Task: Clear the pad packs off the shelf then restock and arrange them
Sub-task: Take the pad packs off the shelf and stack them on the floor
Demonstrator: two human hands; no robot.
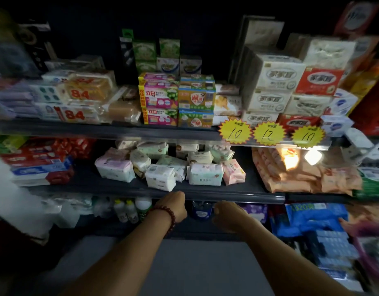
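It's dim here; the top of my view and the lower corners fall into near black. Two hot glare spots (301, 159) burn on the orange packs (291, 180) under the yellow price tags (269, 133). The sides smear with blur and bow outward; only the pad packs (161, 171) at centre look fairly sharp.

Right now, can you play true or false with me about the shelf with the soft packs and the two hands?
1. The pad packs lie on the middle shelf. True.
2. The left hand holds a pack. False: it is at the shelf's front edge, with no pack in it.
3. A red bead bracelet is on the left wrist. True.
4. The yellow star tags hang left of the packs. False: they hang above the packs, to the right.
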